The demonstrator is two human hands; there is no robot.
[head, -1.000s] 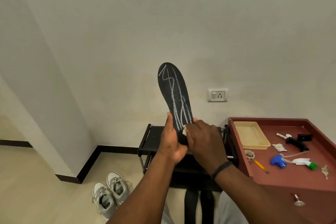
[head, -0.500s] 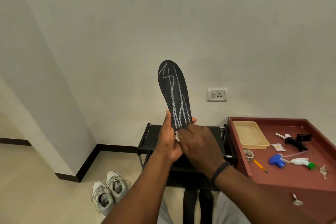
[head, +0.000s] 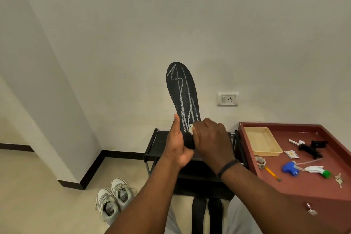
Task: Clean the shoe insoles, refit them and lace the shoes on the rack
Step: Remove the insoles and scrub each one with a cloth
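No legible text, brand or nr. is seen anywhere. Chalk scribbles on the insole (head: 183,97) form no letters. Print on the small packet (head: 291,154) is too blurred to be read.

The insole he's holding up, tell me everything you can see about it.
The insole is black, flat and foot-shaped, with a fine woven-looking surface scribbled over with white chalk-like lines running lengthwise. It stands nearly upright in front of the wall, rounded toe end up and leaning slightly left. The left hand grips its lower end, thumb along the left edge. The right hand presses a small white wad against its lower part, hiding the heel.
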